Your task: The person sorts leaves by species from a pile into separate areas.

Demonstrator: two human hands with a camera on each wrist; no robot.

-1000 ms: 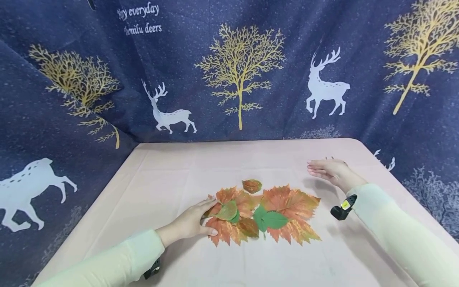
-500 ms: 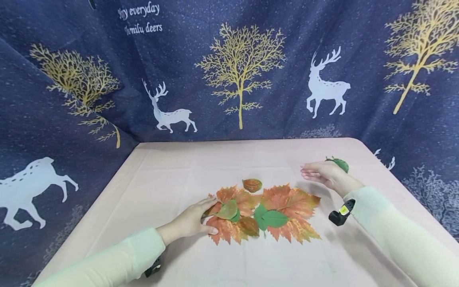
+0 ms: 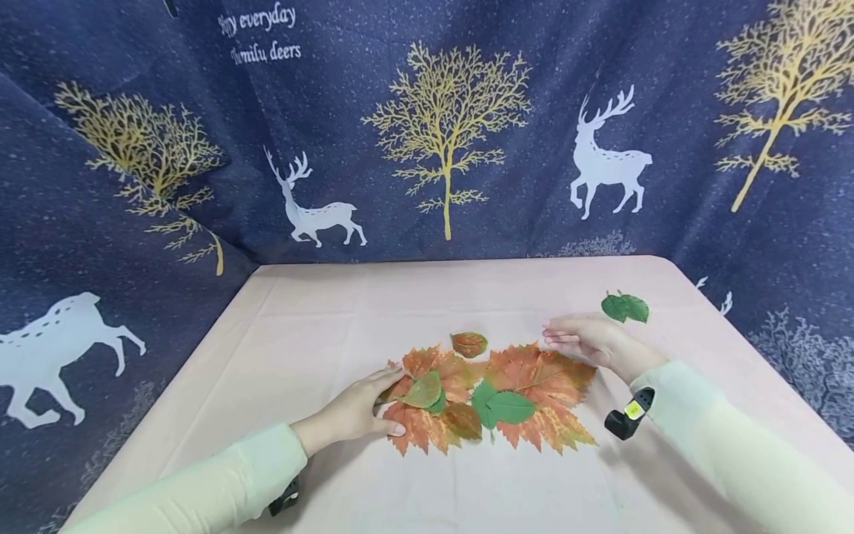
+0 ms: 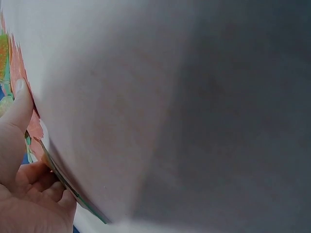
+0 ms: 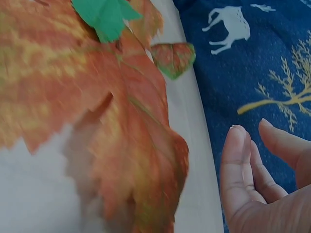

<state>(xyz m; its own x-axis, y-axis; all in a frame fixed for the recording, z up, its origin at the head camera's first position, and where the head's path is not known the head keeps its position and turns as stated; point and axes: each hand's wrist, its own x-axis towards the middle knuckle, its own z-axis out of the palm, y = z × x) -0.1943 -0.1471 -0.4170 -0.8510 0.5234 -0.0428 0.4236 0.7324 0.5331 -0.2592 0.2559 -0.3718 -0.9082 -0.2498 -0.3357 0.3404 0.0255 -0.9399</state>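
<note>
On the pink tabletop my left hand (image 3: pixel 360 408) rests at the left edge of the leaf group, thumb and fingers spread over an orange maple-shaped leaf (image 3: pixel 418 432). In the left wrist view a thin leaf (image 4: pixel 73 187) stands edge-on against the curled lower fingers of that hand, and the thumb lies on the orange leaf. My right hand (image 3: pixel 600 345) hovers by the upper right of the group, over the edge of another orange leaf (image 3: pixel 534 371). Its fingers extend and hold nothing in the right wrist view. Green leaves (image 3: pixel 510 408) and brownish leaves (image 3: pixel 462 421) lie on top.
A small brown-green leaf (image 3: pixel 469 344) lies just above the group. Farther back on the right sit two dark green leaves (image 3: pixel 624 306) on the pink tabletop (image 3: pixel 333 311). A blue curtain (image 3: pixel 400 185) printed with deer and trees hangs behind and beside the table.
My right hand has moved left and toward the leaf group, uncovering two dark green leaves at the back right. My left hand and the grouped leaves look unmoved.
</note>
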